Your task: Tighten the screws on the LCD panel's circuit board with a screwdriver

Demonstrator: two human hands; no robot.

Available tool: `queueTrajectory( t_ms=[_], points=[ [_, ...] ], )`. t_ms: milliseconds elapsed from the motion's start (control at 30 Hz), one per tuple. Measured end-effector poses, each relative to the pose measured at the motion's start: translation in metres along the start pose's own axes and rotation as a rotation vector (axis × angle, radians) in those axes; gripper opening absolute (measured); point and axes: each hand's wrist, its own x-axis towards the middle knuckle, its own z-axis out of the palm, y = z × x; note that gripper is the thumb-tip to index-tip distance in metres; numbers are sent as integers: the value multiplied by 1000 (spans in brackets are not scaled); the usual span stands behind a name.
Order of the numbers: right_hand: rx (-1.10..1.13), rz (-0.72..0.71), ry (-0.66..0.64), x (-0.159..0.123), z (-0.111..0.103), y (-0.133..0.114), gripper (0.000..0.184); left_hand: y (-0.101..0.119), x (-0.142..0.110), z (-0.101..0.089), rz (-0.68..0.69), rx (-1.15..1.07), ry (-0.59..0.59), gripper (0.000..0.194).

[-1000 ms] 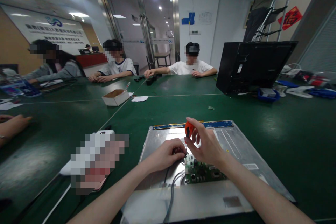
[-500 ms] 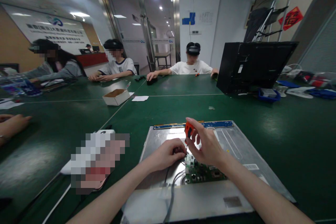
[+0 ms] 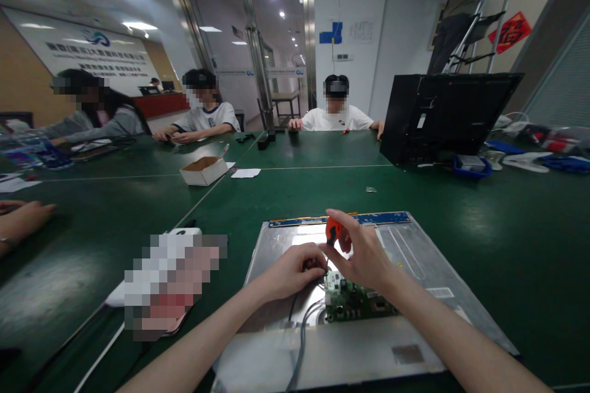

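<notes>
A silver metal display panel (image 3: 415, 270) lies flat on the green table in front of me. A small green circuit board (image 3: 354, 304) sits on it, with grey cables (image 3: 302, 328) running off toward me. My right hand (image 3: 364, 255) grips the orange handle of a screwdriver (image 3: 332, 231), held upright with its tip down at the board's left corner. My left hand (image 3: 292, 270) rests on the panel beside that tip, fingers curled and pinched at the spot.
A black monitor back (image 3: 442, 116) stands at the right rear. An open cardboard box (image 3: 203, 171) and paper lie mid-table. Three people sit at the far side; another person's hand (image 3: 23, 218) rests at the left edge. A blurred object lies to my left.
My right hand has turned slightly on the screwdriver handle. The person across the table has pulled their arms in. My left hand stays put.
</notes>
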Motion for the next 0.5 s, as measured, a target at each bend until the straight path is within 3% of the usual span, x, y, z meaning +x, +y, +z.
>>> queueTrajectory(
  t_ms=[267, 500],
  points=[
    [61, 0, -11, -1, 0, -2, 58, 1, 0, 1, 13, 38, 3, 9],
    [5, -26, 37, 2, 0, -2, 48, 6, 0, 0, -14, 32, 29, 7]
  ],
)
